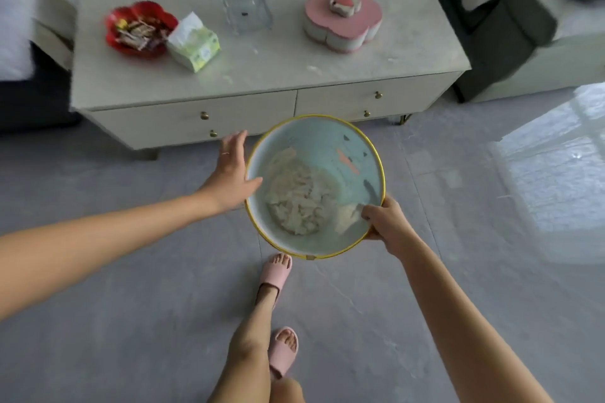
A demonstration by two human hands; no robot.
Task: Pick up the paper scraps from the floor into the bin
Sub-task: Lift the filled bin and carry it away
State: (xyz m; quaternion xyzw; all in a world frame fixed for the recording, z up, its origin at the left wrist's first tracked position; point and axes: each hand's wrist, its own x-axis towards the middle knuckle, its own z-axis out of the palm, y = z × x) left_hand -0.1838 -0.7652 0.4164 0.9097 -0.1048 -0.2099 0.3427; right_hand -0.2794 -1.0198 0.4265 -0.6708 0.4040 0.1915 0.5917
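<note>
Right forearm (465,321) ends in the right hand (388,222), fingers curled, gripping the round pale-blue, yellow-rimmed bin (327,141). Left hand (230,173), fingers straight, touches its side. White paper scraps (298,199) lie inside. Print on the green tissue pack (194,42) is unreadable.

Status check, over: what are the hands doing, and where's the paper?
Right hand grips bin rim. Left hand open, flat against bin side. Paper scraps piled inside bin. No scraps seen on floor.

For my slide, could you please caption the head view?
Bin of scraps: right hand grips rim, left hand touches side.
</note>
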